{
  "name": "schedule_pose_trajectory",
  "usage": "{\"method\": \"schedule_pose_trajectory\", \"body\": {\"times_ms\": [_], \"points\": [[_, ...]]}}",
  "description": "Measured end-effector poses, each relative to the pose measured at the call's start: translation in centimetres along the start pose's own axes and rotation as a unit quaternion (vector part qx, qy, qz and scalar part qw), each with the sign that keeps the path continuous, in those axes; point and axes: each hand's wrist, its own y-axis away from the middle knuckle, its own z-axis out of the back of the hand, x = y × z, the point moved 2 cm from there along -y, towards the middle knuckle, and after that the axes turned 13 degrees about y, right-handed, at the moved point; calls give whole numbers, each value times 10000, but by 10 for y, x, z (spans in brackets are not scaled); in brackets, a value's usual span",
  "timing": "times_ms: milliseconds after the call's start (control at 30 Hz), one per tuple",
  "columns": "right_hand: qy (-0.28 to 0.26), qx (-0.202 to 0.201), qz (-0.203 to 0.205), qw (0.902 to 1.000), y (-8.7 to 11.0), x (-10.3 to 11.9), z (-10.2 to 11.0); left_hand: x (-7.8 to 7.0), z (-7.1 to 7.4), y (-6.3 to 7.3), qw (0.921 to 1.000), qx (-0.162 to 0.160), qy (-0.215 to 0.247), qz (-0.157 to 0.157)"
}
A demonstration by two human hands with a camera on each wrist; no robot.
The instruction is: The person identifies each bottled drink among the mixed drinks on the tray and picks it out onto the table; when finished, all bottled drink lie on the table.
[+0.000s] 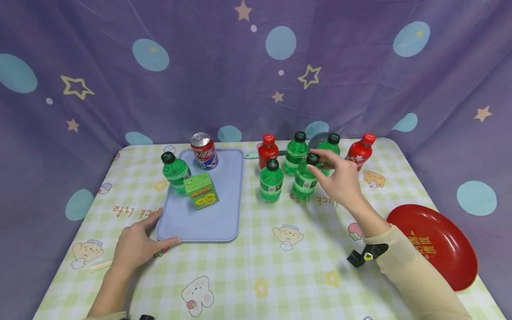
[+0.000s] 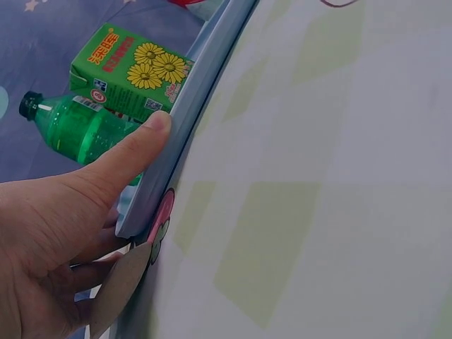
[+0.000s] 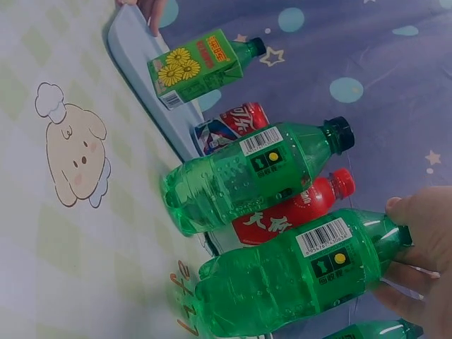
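Observation:
My right hand (image 1: 340,178) pinches a green plastic bottle (image 1: 304,184) with a black cap, thumb and fingers at its cap and neck. In the right wrist view that bottle (image 3: 275,279) shows its barcode. At the near left corner of a pale blue tray (image 1: 224,222), my left hand (image 1: 134,244) rests spread, thumb along the front rim and index finger at the left side. The left wrist view shows the thumb straight on the rim. On the tray are a green drink carton (image 1: 202,191) with yellow flowers, a red-and-blue soda can (image 1: 205,151) and another green bottle (image 1: 176,173).
More green bottles (image 1: 271,181) and a red bottle (image 1: 268,151) stand beside the held one. Another red bottle (image 1: 360,153) is farther right. A dark pan (image 1: 318,139) lies behind them. A red oval plate (image 1: 448,249) sits at the right edge, below my right forearm.

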Motion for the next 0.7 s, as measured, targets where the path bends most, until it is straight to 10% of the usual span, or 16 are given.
{"method": "schedule_pose_trajectory", "body": {"times_ms": [700], "points": [[-79, 27, -21, 10000, 2, 2, -10, 2, 0, 0, 10000, 13, 31, 76]]}}
